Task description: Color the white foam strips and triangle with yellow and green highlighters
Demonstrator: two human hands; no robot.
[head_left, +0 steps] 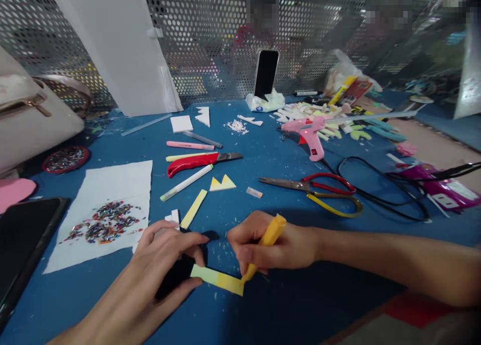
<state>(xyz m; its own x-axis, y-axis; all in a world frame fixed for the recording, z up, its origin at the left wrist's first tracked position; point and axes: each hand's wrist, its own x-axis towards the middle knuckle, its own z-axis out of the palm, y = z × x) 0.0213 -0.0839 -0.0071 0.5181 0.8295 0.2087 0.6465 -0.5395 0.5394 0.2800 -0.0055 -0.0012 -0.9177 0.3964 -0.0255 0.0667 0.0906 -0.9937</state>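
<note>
My right hand (263, 242) is closed around a thick yellow marker (273, 230), its tip touching the right end of a small strip (216, 279). The strip is pale green on the left and deeper yellow on the right. At its left end, the thumb and a finger of my left hand (165, 260) hold it at the edges, low over the blue table. Just beyond my left hand lie another pale yellow strip (194, 209) and a small white piece (173, 217). A zigzag-cut piece with yellow points (222, 183) rests farther back.
Red-handled cutter (195, 163), highlighters (187, 182), scissors (311, 187) and a pink glue gun (306, 134) lie beyond my hands. Left are a paper sheet with sequins (108, 222) and a dark phone (30, 250). Another phone (266, 74) stands before a perforated metal screen (210, 39).
</note>
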